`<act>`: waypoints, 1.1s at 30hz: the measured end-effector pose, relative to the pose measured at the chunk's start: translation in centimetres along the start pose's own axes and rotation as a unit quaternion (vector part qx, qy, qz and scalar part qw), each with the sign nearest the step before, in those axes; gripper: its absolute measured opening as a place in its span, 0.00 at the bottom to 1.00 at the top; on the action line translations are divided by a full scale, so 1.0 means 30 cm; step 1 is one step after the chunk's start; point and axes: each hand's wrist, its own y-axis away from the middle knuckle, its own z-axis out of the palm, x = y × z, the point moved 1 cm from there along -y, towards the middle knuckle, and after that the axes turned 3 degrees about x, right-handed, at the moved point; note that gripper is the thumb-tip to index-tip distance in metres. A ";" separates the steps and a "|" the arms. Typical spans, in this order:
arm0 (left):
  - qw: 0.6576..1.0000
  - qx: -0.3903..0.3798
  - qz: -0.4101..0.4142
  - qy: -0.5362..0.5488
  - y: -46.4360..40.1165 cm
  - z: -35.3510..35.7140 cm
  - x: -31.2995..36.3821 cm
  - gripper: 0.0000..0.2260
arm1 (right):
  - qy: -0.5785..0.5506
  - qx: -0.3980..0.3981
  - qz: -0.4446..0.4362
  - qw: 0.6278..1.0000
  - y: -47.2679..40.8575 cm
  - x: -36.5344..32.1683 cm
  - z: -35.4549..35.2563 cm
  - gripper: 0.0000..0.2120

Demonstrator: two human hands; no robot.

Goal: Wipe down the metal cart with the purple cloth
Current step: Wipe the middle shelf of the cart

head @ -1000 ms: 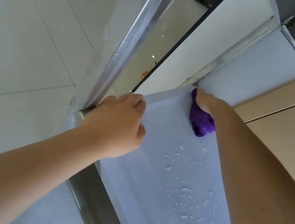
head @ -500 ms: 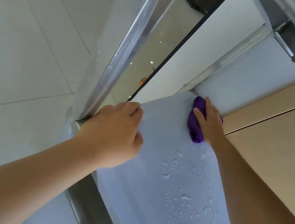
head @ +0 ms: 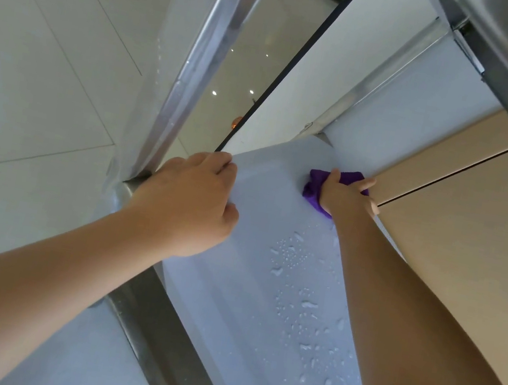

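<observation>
Farthest left of the left hand's grip lies the pale tiled floor [head: 38, 79], crossed by thin grout lines. Just beside that grip, on its left and running up and away, stands a shiny upright post [head: 198, 57] of the metal cart [head: 135, 317], with its corner joint right under the knuckles. The left hand [head: 190, 201] has its fingers curled over the near left edge of the cart's flat shelf surface [head: 248, 293], gripping that edge; the thumb is tucked toward the palm side and the forearm comes in from the lower left. To the right of this grip and lower down, water droplets [head: 303, 306] are scattered over the shelf in a loose band that runs toward the bottom of the view. Well apart from the left grip, across the shelf toward its far right corner, the right hand [head: 345, 196] presses the purple cloth [head: 314, 191] against the surface, fingers spread and bent over the bunched fabric so that it shows above the fingertips and to the left of the palm. Above that grip, a second metal post [head: 378, 78] rises from the corner. To the right of the cloth, just past the shelf's edge, are light wooden panels [head: 463, 229] divided by a dark seam.
</observation>
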 end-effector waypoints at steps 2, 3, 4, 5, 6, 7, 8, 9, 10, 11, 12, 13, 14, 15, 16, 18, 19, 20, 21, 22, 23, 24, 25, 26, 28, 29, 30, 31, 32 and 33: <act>1.000 0.001 -0.001 0.003 -0.001 0.000 0.000 0.19 | -0.017 0.001 0.026 1.000 0.038 -0.005 -0.008 0.36; 1.000 0.004 -0.002 0.004 -0.001 0.001 -0.001 0.19 | -0.022 0.001 0.039 0.999 0.059 -0.006 -0.010 0.36; 1.000 0.006 -0.002 0.003 -0.001 0.001 -0.003 0.19 | -0.028 0.001 0.042 0.999 0.069 -0.007 -0.005 0.36; 1.000 0.007 -0.003 0.005 -0.002 0.002 -0.004 0.19 | -0.036 0.000 0.043 0.998 0.086 -0.009 -0.005 0.37; 1.000 0.007 -0.005 0.007 -0.002 0.004 -0.005 0.19 | -0.046 -0.004 0.045 0.998 0.096 -0.009 0.001 0.37; 1.000 0.008 -0.006 0.010 -0.003 0.007 -0.005 0.19 | -0.057 -0.009 0.046 0.997 0.108 -0.008 0.005 0.37; 1.000 0.011 -0.003 0.015 -0.005 0.009 -0.004 0.19 | -0.065 -0.009 0.045 0.997 0.119 -0.008 0.010 0.37; 1.000 0.015 0.005 0.024 -0.006 0.012 -0.005 0.19 | -0.063 -0.008 0.047 0.997 0.139 -0.007 0.009 0.37; 0.999 0.024 0.019 0.040 -0.004 0.013 -0.007 0.18 | -0.059 -0.004 0.048 0.997 0.158 -0.002 0.010 0.37; 0.997 0.039 0.038 0.062 0.001 0.012 -0.012 0.18 | -0.053 -0.002 0.047 0.997 0.180 0.002 0.011 0.37; 0.992 0.062 0.055 0.090 0.008 0.008 -0.016 0.19 | -0.047 -0.002 0.045 0.998 0.203 0.006 0.012 0.37; 0.987 0.087 0.068 0.120 0.017 0.001 -0.018 0.22 | -0.045 -0.006 0.046 0.998 0.231 0.011 0.011 0.36; 0.981 0.105 0.077 0.143 0.025 -0.005 -0.019 0.24 | -0.045 -0.009 0.047 0.998 0.259 0.018 0.010 0.36; 0.979 0.110 0.083 0.152 0.027 -0.005 -0.023 0.25 | -0.045 -0.010 0.047 0.998 0.290 0.022 0.008 0.36; 0.980 0.100 0.086 0.149 0.024 -0.001 -0.027 0.26 | -0.042 -0.010 0.045 0.998 0.319 0.026 0.008 0.36; 0.984 0.078 0.102 0.125 0.014 0.003 -0.027 0.31 | -0.037 -0.011 0.041 0.998 0.375 0.030 0.008 0.35; 0.985 0.066 0.112 0.113 0.012 0.007 -0.026 0.33 | -0.033 -0.014 0.040 0.999 0.403 0.031 0.005 0.35; 0.986 0.058 0.117 0.109 0.009 0.007 -0.026 0.34 | -0.029 -0.017 0.038 0.999 0.424 0.032 0.005 0.35; 0.986 0.052 0.114 0.113 0.009 0.006 -0.024 0.33 | -0.026 -0.020 0.037 0.999 0.445 0.034 0.003 0.35; 0.986 0.048 0.100 0.125 0.010 0.001 -0.022 0.30 | -0.024 -0.021 0.037 0.999 0.465 0.035 0.002 0.35; 0.986 0.045 0.082 0.138 0.009 -0.003 -0.020 0.25 | -0.022 -0.024 0.038 0.999 0.487 0.037 0.000 0.35; 0.986 0.042 0.070 0.143 0.008 -0.007 -0.018 0.20 | -0.020 -0.026 0.038 0.999 0.507 0.039 0.001 0.36; 0.986 0.038 0.065 0.148 0.007 -0.008 -0.016 0.17 | -0.020 -0.030 0.035 0.999 0.529 0.040 0.002 0.36; 0.986 0.032 0.063 0.154 0.007 -0.010 -0.014 0.16 | -0.021 -0.034 0.031 0.999 0.549 0.040 0.003 0.36; 0.985 0.023 0.078 0.154 0.006 -0.007 -0.012 0.18 | -0.024 -0.044 0.027 0.998 0.590 0.042 0.001 0.36; 0.984 0.019 0.088 0.151 0.004 -0.002 -0.014 0.20 | -0.026 -0.049 0.026 0.998 0.610 0.044 -0.001 0.36; 0.985 0.021 0.100 0.142 0.003 0.000 -0.015 0.21 | -0.027 -0.053 0.024 0.998 0.628 0.045 -0.003 0.36; 0.984 0.032 0.121 0.127 0.000 0.002 -0.017 0.22 | -0.029 -0.056 0.020 0.998 0.647 0.046 -0.005 0.36; 0.981 0.048 0.153 0.112 -0.001 0.002 -0.015 0.23 | -0.029 -0.058 0.013 0.998 0.665 0.047 -0.007 0.36; 0.978 0.042 0.177 0.104 0.003 -0.001 -0.012 0.21 | -0.029 -0.060 0.005 0.998 0.683 0.050 -0.008 0.36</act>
